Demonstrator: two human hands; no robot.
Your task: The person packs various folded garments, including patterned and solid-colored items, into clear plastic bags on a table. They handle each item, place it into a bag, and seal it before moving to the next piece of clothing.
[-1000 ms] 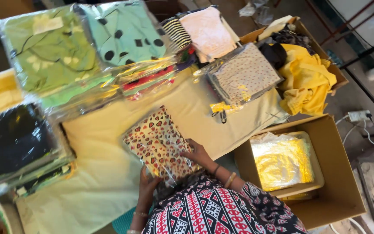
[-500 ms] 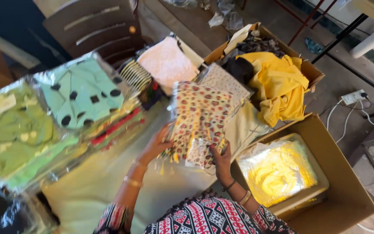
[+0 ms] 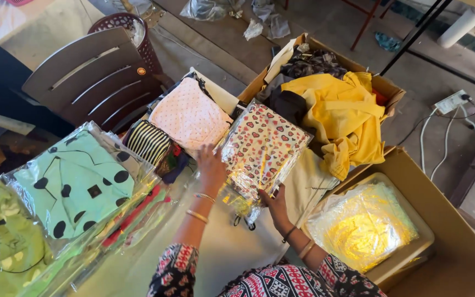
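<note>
Both my hands hold a clear plastic packet of cream cloth printed with small hearts (image 3: 262, 148), laid over other packets at the far side of the cloth-covered table (image 3: 226, 247). My left hand (image 3: 211, 165) grips its left edge, next to a striped packet (image 3: 148, 142). My right hand (image 3: 273, 204) grips its near edge. A pink dotted packet (image 3: 189, 115) lies just behind my left hand.
Stacks of bagged garments, mint with black dots (image 3: 78, 184) and green (image 3: 1, 247), fill the left. A cardboard box (image 3: 457, 242) at the right holds a yellow bagged garment (image 3: 366, 228). Another box (image 3: 314, 47) behind holds yellow cloth (image 3: 347, 118). A brown chair (image 3: 100, 77) stands beyond.
The heart-print packet has gone from the table's middle, up and away toward the far stack of packets. My view has swung up and left, showing the chair.
</note>
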